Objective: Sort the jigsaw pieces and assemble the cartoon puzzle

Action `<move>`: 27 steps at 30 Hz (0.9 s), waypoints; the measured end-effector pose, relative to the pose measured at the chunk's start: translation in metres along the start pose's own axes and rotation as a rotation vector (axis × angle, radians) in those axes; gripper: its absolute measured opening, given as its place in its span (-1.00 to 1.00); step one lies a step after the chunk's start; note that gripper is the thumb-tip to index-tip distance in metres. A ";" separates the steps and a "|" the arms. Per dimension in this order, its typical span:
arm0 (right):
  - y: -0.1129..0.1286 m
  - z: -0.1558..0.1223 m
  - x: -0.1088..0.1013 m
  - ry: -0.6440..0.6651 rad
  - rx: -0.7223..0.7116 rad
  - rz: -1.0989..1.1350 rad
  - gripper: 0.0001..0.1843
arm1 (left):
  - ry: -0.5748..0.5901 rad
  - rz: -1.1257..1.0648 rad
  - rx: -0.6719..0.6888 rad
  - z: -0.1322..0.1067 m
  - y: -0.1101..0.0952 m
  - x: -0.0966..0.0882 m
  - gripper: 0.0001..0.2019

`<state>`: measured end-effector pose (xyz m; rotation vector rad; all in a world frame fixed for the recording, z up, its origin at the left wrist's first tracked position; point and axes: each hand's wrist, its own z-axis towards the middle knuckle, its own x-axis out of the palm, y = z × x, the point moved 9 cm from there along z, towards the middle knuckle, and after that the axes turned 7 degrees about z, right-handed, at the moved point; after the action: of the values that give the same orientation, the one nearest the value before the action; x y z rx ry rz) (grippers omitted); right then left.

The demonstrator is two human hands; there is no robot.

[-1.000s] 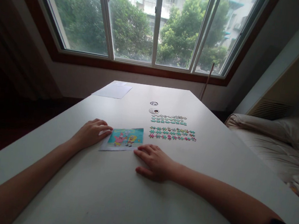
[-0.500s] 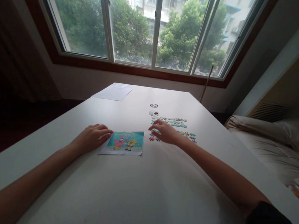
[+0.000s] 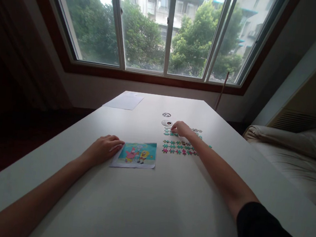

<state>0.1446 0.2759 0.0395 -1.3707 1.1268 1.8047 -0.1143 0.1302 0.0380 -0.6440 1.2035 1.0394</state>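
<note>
A small cartoon picture card lies on the white table. My left hand rests flat against the card's left edge, fingers loosely together. Rows of small jigsaw pieces in teal, pink and yellow lie to the right of the card. My right hand reaches over the far rows, its fingertips curled down onto the pieces at their left end; whether a piece is pinched I cannot make out.
Two small round metal discs sit just beyond the pieces. A white sheet of paper lies at the table's far left. A bed with pale bedding stands to the right, a wide window behind.
My right hand has left the table beside the card and stretched forward over the puzzle pieces to their far rows. The left hand has stayed at the card.
</note>
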 end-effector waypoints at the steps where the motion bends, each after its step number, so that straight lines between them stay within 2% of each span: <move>1: -0.002 0.002 0.001 0.005 0.008 0.003 -0.79 | 0.000 -0.003 0.000 0.000 0.000 0.000 -0.61; 8: -0.003 0.006 0.004 0.024 0.020 0.044 -0.84 | -0.008 -0.014 -0.004 -0.001 0.002 0.000 -0.63; 13: 0.015 -0.009 -0.009 -0.034 -0.026 0.143 -0.86 | -0.023 -0.020 0.006 -0.001 0.001 -0.001 -0.62; 16: 0.036 -0.037 -0.009 -0.023 -0.095 0.228 -0.82 | -0.030 -0.025 0.013 -0.002 0.001 0.000 -0.63; 22: 0.081 -0.123 0.010 0.164 -0.324 0.598 -0.76 | -0.043 -0.035 0.013 -0.003 0.002 0.003 -0.63; 24: 0.084 -0.142 0.014 0.159 -0.334 0.617 -0.77 | -0.044 -0.035 0.011 -0.003 0.003 0.003 -0.63; 27: 0.083 -0.155 0.013 0.083 -0.313 0.601 -0.80 | -0.043 -0.034 0.007 -0.004 0.003 0.003 -0.64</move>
<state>0.1399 0.1000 0.0323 -1.3794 1.4585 2.4512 -0.1188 0.1288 0.0342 -0.6319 1.1544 1.0150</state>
